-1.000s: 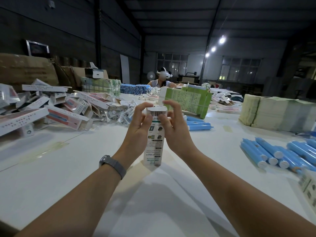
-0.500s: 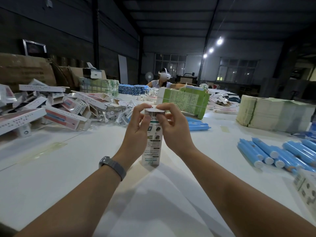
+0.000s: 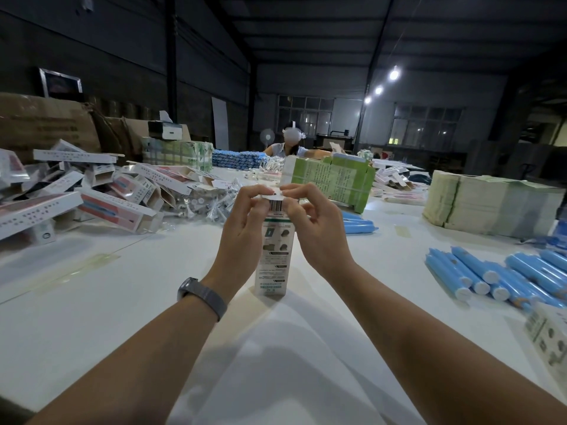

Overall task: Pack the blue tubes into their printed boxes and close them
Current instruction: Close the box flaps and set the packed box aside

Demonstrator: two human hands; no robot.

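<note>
In the head view, one printed box (image 3: pixel 274 253) is stood upright on the white worktop (image 3: pixel 147 302), its long axis vertical and its base touching the surface, straight ahead between the two forearms. The top flap (image 3: pixel 274 196) lies at the upper end of the box, directly under the fingertips of both hands, and it is on this relation that the closing move is judged to turn: the flap has to be pressed downward along the box's long axis and tucked in. The left hand (image 3: pixel 242 228) is curled round the upper left side of the box, thumb and forefinger pinching the flap's edge. The right hand (image 3: pixel 319 228) is set against the upper right side, its fingers (image 3: pixel 299 189) bent and pinched on the same flap. Both hands are equally near the box; neither is free. Whether a tube is already inside cannot be told.

One box is held. A second box of the same print (image 3: pixel 549 335) is cut by the right edge of the view. About nine loose blue tubes (image 3: pixel 478 273) are seen lying in a row at the right, well apart from the hands, though the far ones run out of view; at least two more tubes (image 3: pixel 359 225) lie just beyond the right hand. A further stack of blue tubes (image 3: pixel 236 157) at the far end cannot be counted.
</note>
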